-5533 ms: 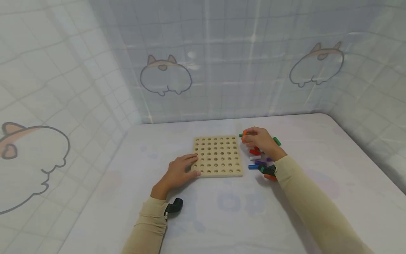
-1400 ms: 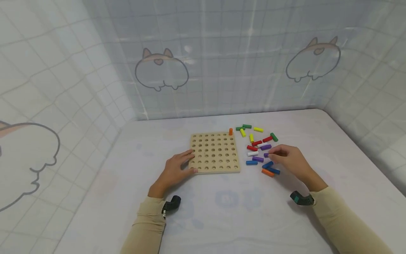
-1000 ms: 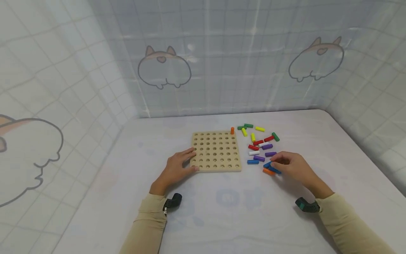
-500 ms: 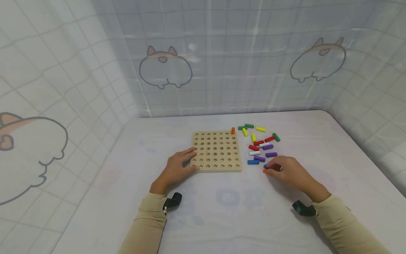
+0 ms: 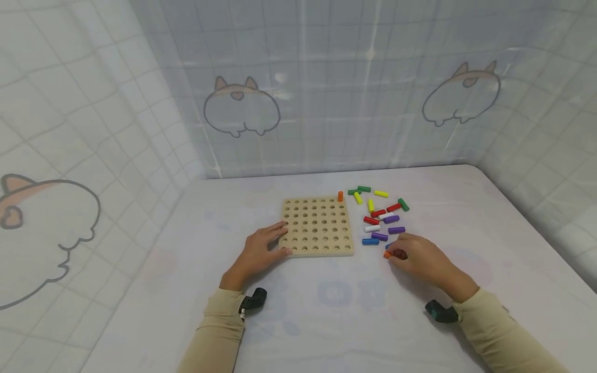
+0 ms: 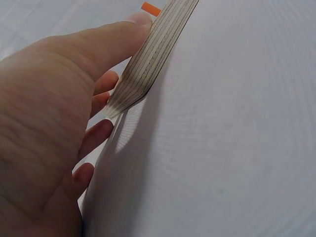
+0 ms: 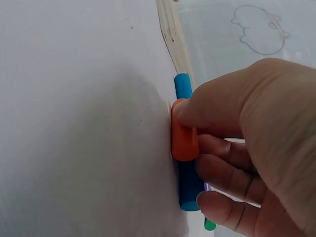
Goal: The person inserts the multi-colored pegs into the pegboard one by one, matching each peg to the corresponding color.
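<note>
A pale wooden peg board (image 5: 310,226) with rows of holes lies mid-table. One orange peg (image 5: 340,196) stands upright in its far right corner hole. My left hand (image 5: 260,250) rests on the board's near left corner, its thumb on the front edge and other fingers along the left side. In the right wrist view, my right hand (image 7: 276,128) pinches a second orange peg (image 7: 185,143) between thumb and fingers, low by the tabletop. A blue peg (image 7: 191,192) lies right behind that orange one, close to my fingers. Part of the orange peg is hidden by my thumb.
Several loose pegs lie right of the board: green (image 5: 403,204), yellow (image 5: 381,194), red (image 5: 394,207), white (image 5: 372,228), purple (image 5: 396,230) and blue (image 5: 370,241). A patterned, tiled-look curtain (image 5: 326,129) stands behind the table's far edge.
An orange peg went from my right hand into the far right corner hole. My right hand then came nearer, passed over purple and blue pegs, and now pinches another orange peg. My left hand stays put.
</note>
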`<control>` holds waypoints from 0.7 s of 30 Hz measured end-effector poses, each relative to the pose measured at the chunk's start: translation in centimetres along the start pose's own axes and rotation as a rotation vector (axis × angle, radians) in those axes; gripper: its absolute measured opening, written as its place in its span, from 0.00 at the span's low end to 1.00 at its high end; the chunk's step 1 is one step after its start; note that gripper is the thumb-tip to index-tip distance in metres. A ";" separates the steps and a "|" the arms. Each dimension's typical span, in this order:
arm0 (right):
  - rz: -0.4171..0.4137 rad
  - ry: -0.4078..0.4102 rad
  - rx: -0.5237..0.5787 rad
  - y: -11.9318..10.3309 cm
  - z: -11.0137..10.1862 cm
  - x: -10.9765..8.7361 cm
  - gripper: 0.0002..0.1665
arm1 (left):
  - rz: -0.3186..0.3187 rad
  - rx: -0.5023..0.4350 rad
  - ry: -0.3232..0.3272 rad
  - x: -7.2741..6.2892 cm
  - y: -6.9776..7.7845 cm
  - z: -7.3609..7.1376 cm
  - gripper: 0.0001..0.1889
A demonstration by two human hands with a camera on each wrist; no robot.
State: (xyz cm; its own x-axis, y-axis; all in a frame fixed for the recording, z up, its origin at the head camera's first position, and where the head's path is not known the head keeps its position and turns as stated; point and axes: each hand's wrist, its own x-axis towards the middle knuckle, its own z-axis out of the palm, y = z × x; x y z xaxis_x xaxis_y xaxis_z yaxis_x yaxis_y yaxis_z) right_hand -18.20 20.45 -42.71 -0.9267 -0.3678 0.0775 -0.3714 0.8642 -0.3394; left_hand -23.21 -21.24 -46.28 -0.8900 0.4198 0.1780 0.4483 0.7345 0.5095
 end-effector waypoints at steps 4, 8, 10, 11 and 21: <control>0.007 0.007 -0.049 -0.2 0.1 0.2 0.09 | 0.005 -0.006 0.010 0.0 0.1 -0.1 0.36; 0.000 0.040 -0.095 0.0 0.3 0.3 0.09 | 0.006 -0.004 0.009 0.1 0.1 -0.2 0.36; -0.009 0.060 -0.107 0.2 0.3 0.3 0.09 | 0.006 -0.001 0.008 0.2 0.1 -0.2 0.36; -0.006 0.069 -0.107 0.2 0.3 0.3 0.09 | 0.006 0.002 0.007 0.2 0.1 -0.2 0.36; 0.057 0.047 0.295 0.8 -0.1 1.7 0.08 | 0.005 -0.012 0.022 -0.1 -0.2 0.2 0.36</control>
State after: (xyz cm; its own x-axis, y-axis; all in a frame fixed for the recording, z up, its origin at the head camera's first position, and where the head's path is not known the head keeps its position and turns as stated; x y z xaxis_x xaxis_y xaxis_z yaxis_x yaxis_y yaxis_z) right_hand -20.12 20.60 -42.72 -0.9497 -0.2996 0.0914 -0.2924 0.7433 -0.6017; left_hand -23.22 -21.33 -46.62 -0.8893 0.4115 0.1995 0.4521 0.7256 0.5187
